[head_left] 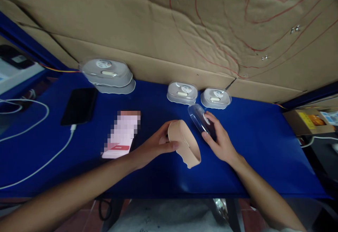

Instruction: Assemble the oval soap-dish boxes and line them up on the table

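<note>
Tilted over the blue table, a beige oval container with a wavy edge is gripped by my left hand, thumb on its side. My right hand holds a clear plastic lid with a round label, fingers on its label side and thumb at its near edge. The lid and the container are apart, side by side. Behind them stand two grey containers under clear lids, a middle one and a right one, each with a round label.
Larger grey lidded containers are stacked at the back left of the blue table. A black phone with a white cable and a lit phone lie at left. A cardboard box stands at the right edge; a cardboard wall rises behind.
</note>
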The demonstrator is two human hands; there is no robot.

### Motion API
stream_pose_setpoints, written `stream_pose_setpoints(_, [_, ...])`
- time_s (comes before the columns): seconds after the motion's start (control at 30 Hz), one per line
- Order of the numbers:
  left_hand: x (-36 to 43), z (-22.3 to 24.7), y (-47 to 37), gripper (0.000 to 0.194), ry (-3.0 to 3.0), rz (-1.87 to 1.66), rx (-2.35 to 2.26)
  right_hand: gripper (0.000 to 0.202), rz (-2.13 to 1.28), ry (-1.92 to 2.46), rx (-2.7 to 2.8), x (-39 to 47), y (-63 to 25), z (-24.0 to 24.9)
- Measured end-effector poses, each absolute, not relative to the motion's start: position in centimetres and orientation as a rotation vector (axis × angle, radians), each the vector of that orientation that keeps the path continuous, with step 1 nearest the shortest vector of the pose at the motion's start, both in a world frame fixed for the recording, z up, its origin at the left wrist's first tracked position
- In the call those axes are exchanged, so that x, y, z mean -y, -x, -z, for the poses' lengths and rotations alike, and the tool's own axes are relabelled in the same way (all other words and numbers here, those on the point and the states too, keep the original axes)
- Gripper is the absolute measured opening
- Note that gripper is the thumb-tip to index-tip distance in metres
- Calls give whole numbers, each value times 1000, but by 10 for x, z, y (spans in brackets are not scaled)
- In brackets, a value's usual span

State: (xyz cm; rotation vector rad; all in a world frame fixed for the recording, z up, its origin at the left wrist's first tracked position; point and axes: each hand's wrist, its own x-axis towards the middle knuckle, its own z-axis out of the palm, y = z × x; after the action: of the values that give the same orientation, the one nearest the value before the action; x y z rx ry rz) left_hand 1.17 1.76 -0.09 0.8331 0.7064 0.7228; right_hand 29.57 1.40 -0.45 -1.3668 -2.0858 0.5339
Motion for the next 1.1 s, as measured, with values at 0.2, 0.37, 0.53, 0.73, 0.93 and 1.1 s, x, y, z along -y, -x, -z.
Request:
stream_pose_setpoints(0.2, [-18,8,-12,77,-804,-800,-620,82,-730,875,2195,8,-280,1])
stream_pose_setpoints(0.37, [-18,6,-11,74,-794,-828,-599,80,-726,885,2160,8,-280,7])
stream_pose_setpoints(0.53, [-17,5,-9,77,-792,-842,-575,78,-784,888,2142,5,-283,8])
stream_pose_setpoints(0.73, [-18,4,-9,77,-803,-843,-580,80,-798,952,2199,9,-281,4])
stream_pose_setpoints(0.93, [-20,2,-10,89,-902,-833,-685,91,-763,1086,2186,5,-278,1])
stream_pose_setpoints(1.1, [-22,2,-11,87,-1310,-914,-976,73,-660,1196,2359,-6,-312,-5])
